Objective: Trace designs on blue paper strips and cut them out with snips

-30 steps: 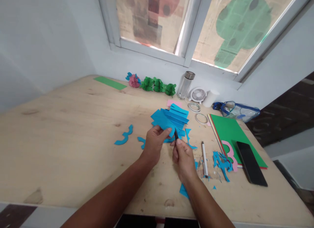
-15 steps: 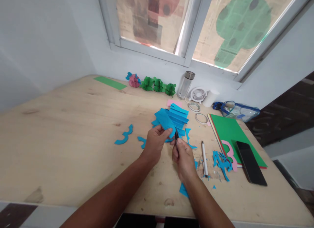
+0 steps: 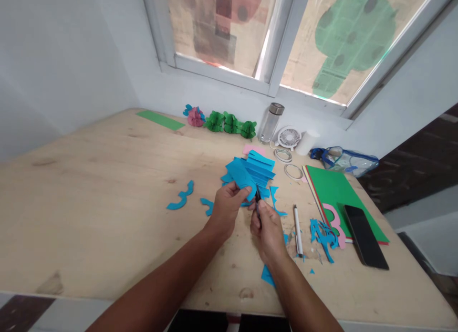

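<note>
My left hand [image 3: 229, 202] pinches a folded piece of blue paper [image 3: 240, 172] between thumb and fingers. In my right hand [image 3: 265, 222] is a pair of dark scissors [image 3: 258, 196], its blades against the right edge of that paper; the handles are mostly hidden by my fingers. Behind and under the held piece lies a pile of folded blue paper strips [image 3: 263, 166]. A wavy blue cut-out [image 3: 181, 196] lies to the left of my left hand, and a smaller blue piece [image 3: 206, 206] is close beside it.
Right of my hands lie a white pen [image 3: 298, 231], blue scraps [image 3: 324, 235], a pink wavy template [image 3: 335, 222] and a black phone [image 3: 365, 236] on green paper [image 3: 332, 186]. Tape rolls [image 3: 293, 172], a fan [image 3: 289, 138], a bottle [image 3: 272, 123] and green paper ornaments [image 3: 231, 123] stand behind.
My hands hold nearly the same place. The scissors and the blue paper's edge have shifted only very slightly against each other.
</note>
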Demonstrator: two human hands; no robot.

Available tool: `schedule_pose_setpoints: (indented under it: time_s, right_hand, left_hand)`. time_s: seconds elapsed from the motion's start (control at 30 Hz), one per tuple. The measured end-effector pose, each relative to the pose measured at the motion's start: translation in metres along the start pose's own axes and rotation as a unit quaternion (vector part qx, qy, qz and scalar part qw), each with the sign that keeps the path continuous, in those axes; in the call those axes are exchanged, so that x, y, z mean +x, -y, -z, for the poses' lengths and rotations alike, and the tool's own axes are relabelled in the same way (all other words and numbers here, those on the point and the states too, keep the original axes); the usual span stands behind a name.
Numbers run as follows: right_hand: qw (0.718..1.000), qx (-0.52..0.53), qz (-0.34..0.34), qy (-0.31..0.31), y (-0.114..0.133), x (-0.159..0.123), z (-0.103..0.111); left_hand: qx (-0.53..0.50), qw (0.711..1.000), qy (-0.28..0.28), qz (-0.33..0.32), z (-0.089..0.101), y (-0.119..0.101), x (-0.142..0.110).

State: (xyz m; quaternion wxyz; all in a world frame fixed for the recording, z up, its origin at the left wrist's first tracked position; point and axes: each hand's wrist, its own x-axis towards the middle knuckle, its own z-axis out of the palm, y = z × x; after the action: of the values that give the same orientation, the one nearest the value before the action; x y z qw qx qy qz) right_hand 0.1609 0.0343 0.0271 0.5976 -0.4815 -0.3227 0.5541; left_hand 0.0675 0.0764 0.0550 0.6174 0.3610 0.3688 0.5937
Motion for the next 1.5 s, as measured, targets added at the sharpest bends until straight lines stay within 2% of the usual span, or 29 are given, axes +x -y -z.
schedule_pose_setpoints:
  time_s: [0.33,0.5,0.73,1.5]
  right_hand:
    - [1.000,0.001,-0.003,-0.005,-0.0004,0.0000,0.0003]
    - [1.000,-0.018,0.002,-0.008,-0.0001,0.0008,0.0008]
    - [0.999,-0.050,0.018,0.002,-0.0008,0.0014,0.0028]
    - [0.997,-0.069,0.032,-0.005,-0.0010,-0.0001,0.0019]
  left_hand:
    - [-0.012,1.000,-0.007,0.009,0.0017,0.0049,0.0006]
    - [-0.031,0.999,0.000,0.013,0.0017,0.0045,0.0003]
    - [-0.055,0.998,-0.019,0.024,0.0040,0.0043,0.0020]
    - [-0.043,0.999,-0.014,0.024,0.0047,0.0076,0.0033]
